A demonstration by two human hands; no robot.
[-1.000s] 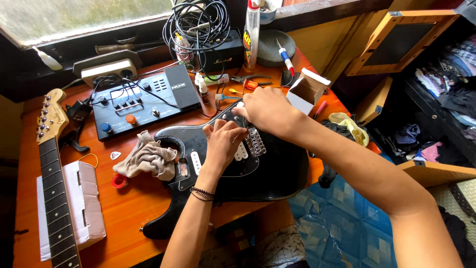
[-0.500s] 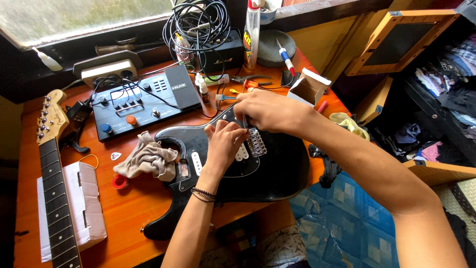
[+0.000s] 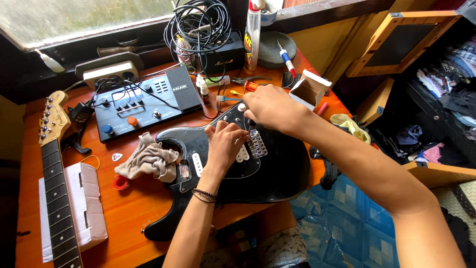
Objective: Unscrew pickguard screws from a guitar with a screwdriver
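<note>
A black electric guitar body (image 3: pixel 277 173) with a black pickguard lies on the orange wooden table (image 3: pixel 124 223). My left hand (image 3: pixel 225 144) rests fingers-down on the pickguard beside the metal bridge (image 3: pixel 258 144). My right hand (image 3: pixel 267 106) is closed over the upper edge of the body near the knobs, and what it grips is hidden by the fingers. A beige rag (image 3: pixel 148 161) lies on the body's upper horn.
A detached guitar neck (image 3: pixel 57 198) lies over a white box at the left. A dark blue effects pedal unit (image 3: pixel 139 101), coiled cables (image 3: pixel 201 25), a small amplifier, an open white carton (image 3: pixel 307 89) and small tools stand at the back.
My right hand has shifted slightly right along the body's upper edge. The left hand stays on the pickguard.
</note>
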